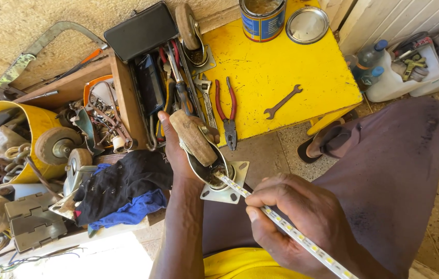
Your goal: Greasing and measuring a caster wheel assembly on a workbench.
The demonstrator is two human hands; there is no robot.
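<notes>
Leftward, the left hand [178, 147] is wrapped around a caster wheel [194, 138], its plate tilted toward the lap. Rightward, the right hand [302, 222] pinches a thin white strip [286, 227], long axis running up-left, its tip touching grease inside the caster's fork.

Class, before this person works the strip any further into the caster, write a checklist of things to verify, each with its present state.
1. Left hand has a firm hold on the caster wheel: ok.
2. Right hand holds the thin strip: ok.
3. Strip tip sits in the swivel housing: ok.
4. Mounting plate is supported: cannot tell.
5. Pliers and wrench lie on the yellow table nearby: ok.
</notes>
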